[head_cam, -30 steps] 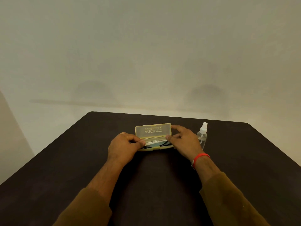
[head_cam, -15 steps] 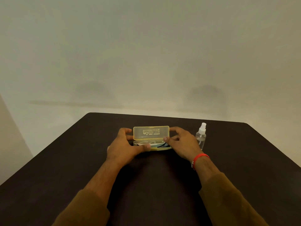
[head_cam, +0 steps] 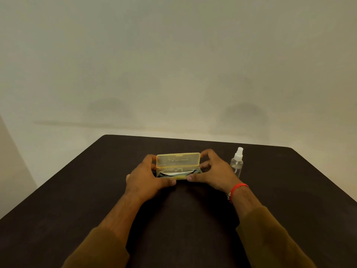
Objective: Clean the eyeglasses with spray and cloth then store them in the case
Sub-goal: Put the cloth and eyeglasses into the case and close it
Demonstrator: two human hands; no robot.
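A translucent yellow eyeglass case (head_cam: 178, 160) lies mid-table with its lid tilted up partway. Inside its base I see dark eyeglasses (head_cam: 191, 171) lying over a pale cloth (head_cam: 176, 173). My left hand (head_cam: 146, 176) grips the case's left end, thumb on the front edge and fingers behind the lid. My right hand (head_cam: 214, 171) grips the right end the same way, thumb at the front and fingers curled over the lid's corner. A clear spray bottle (head_cam: 236, 163) with a white nozzle stands upright just right of my right hand.
The dark table (head_cam: 193, 219) runs to a far edge just behind the case and slants off at both sides. A plain pale wall (head_cam: 173, 64) rises behind it.
The lid has come down from near upright to partway. Both hands slid from inside the case to its ends, thumbs now at the front edge.
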